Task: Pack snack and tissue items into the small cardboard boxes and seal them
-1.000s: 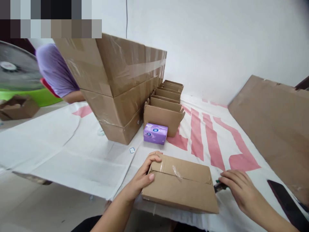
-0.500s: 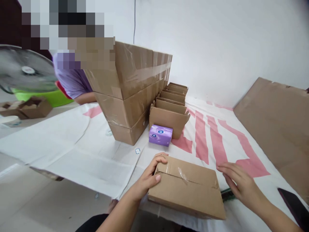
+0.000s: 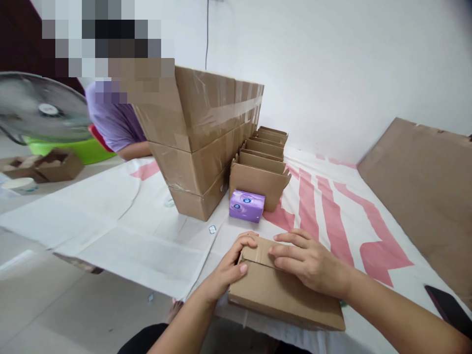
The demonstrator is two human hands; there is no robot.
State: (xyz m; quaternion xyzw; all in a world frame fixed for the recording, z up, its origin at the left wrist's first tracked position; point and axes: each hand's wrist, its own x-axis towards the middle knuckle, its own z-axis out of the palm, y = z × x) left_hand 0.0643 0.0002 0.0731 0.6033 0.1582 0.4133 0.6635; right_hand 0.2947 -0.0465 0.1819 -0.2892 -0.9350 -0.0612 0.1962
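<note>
A flat closed cardboard box (image 3: 283,295) lies at the table's near edge, its top seam running lengthwise. Around its left end my left hand (image 3: 236,265) is closed, thumb on top and fingers over the far corner. My right hand (image 3: 309,258) rests over the top near the seam, fingers stretched out and slightly apart. It covers the middle and right of the seam, so any tape beneath is hidden. Just beyond the box sits a purple tissue pack (image 3: 246,206).
Taped cartons (image 3: 214,147) are stacked at centre, with open boxes (image 3: 260,177) in a row beside them. A large cardboard sheet (image 3: 424,196) stands at right, near a dark phone (image 3: 448,307). A person in a purple sleeve (image 3: 114,120) sits behind the stack, near a fan (image 3: 47,110).
My right hand has moved left from beside the box onto its top, covering the loose clear tape seen there before. My left hand keeps its hold on the left end.
</note>
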